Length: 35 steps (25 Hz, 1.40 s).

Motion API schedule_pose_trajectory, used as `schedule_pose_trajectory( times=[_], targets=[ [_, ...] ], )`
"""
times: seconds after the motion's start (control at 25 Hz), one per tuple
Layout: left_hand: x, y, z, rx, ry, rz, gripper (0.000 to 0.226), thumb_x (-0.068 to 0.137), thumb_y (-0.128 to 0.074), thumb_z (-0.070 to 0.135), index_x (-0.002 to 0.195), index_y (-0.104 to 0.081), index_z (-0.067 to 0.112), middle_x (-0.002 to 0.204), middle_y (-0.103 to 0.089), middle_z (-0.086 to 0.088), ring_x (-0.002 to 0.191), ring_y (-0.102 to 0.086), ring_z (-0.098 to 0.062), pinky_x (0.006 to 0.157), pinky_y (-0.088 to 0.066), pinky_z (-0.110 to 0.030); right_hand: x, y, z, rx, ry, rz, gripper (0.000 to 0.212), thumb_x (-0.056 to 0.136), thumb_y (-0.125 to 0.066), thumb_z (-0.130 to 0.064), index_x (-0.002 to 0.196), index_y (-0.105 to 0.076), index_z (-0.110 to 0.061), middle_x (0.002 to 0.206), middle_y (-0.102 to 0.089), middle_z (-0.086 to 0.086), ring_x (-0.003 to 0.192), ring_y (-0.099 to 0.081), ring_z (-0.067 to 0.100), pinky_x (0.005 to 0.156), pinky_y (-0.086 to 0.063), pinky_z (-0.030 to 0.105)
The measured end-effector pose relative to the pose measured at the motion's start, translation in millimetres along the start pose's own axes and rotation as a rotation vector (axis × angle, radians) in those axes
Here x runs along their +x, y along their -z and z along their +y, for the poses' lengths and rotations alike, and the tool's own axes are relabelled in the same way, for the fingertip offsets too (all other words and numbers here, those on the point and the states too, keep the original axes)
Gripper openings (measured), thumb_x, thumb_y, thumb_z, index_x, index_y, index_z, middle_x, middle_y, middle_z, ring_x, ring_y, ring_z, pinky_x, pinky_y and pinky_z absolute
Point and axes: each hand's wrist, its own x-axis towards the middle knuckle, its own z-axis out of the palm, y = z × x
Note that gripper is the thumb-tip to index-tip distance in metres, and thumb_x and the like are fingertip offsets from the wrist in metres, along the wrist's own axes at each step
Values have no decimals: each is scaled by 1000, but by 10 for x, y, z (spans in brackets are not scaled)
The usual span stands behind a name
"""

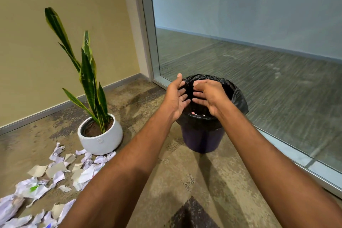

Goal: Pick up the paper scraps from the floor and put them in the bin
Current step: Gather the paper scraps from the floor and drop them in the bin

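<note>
A dark purple bin (202, 139) lined with a black plastic bag stands on the carpet beside the glass wall. Both my hands hover over its mouth, palms facing each other with fingers spread. My left hand (176, 97) is at the bin's left rim and my right hand (209, 96) is over the middle; neither holds anything. A bit of pink and white shows deep inside the bin. Several white and brown paper scraps (55, 174) lie scattered on the floor at the lower left, in front of the plant pot.
A snake plant in a white round pot (100, 139) stands left of the bin, near the beige wall. A glass partition (240, 52) with a metal frame runs along the right. Brown carpet lies between the scraps and the bin.
</note>
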Motion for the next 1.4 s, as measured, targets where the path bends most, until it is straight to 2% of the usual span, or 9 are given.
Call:
schedule_pose_trajectory(
  times=[0.12, 0.24, 0.48, 0.72, 0.84, 0.92, 1.08, 1.2, 1.4],
  targets=[
    [-126, 179, 36, 1, -97, 51, 54, 105, -57, 43, 141, -61, 3, 111, -74, -11, 103, -74, -21, 92, -60, -34, -52, -195, 33, 39, 47, -113, 13, 97, -65, -4, 97, -75, -12, 83, -76, 8, 74, -71, 16, 74, -64, 31],
    [-320, 542, 66, 31, -161, 124, 33, 104, -60, 31, 121, -71, 4, 84, -72, -7, 72, -72, -15, 79, -62, -32, -112, -502, 170, 28, 55, -236, 14, 97, -65, -1, 102, -77, -5, 82, -78, 10, 68, -72, 13, 71, -64, 28],
    [-835, 1565, -5, 66, -82, 373, 19, 104, -57, 23, 110, -70, 10, 102, -75, -12, 101, -75, -29, 96, -60, -39, -216, -1181, 927, -73, -74, -405, 12, 99, -65, 2, 103, -74, -5, 83, -75, 11, 64, -70, 12, 64, -64, 26],
    [-1246, 2533, -311, 153, 76, 633, 23, 103, -56, 21, 119, -69, 11, 108, -73, -11, 98, -72, -28, 93, -59, -40, -125, -1450, 2041, -429, -157, -403, 16, 93, -65, 5, 90, -74, -8, 86, -72, 13, 74, -65, 21, 66, -60, 36],
    [-1366, 2922, -517, 288, 173, 755, 21, 98, -61, 22, 114, -73, 15, 104, -76, -9, 92, -71, -26, 92, -59, -43, -28, -1443, 2471, -762, -19, -434, 7, 90, -72, -6, 90, -76, -12, 86, -71, 3, 88, -66, 25, 73, -52, 31],
    [-1426, 3143, -670, 373, 214, 814, 14, 97, -62, 18, 106, -73, 15, 99, -74, -11, 86, -68, -27, 84, -59, -42, 27, -1464, 2669, -1037, 107, -516, 17, 93, -72, -13, 109, -76, -11, 106, -72, 8, 105, -68, 32, 85, -56, 37],
    [-1605, 3382, -939, 470, 272, 855, 14, 96, -60, 2, 102, -68, 12, 87, -63, -14, 68, -58, -25, 63, -54, -33, -7, -1580, 2894, -1366, 357, -608, 29, 94, -54, -3, 118, -68, -8, 122, -66, 17, 119, -60, 40, 100, -54, 44],
    [-1659, 3400, -1121, 461, 322, 887, 19, 95, -62, 0, 111, -68, 7, 86, -63, -16, 71, -57, -26, 63, -52, -34, -60, -1719, 2976, -1397, 476, -645, 31, 95, -51, 3, 115, -72, -8, 118, -66, 16, 114, -61, 37, 95, -55, 42],
    [-1696, 3358, -1351, 518, 274, 888, 22, 94, -62, 2, 115, -68, 8, 99, -69, -18, 84, -64, -28, 66, -60, -44, -71, -1983, 2917, -1096, 266, -487, 33, 92, -59, 7, 110, -78, -13, 111, -73, 12, 90, -68, 29, 71, -58, 34]
  ],
)
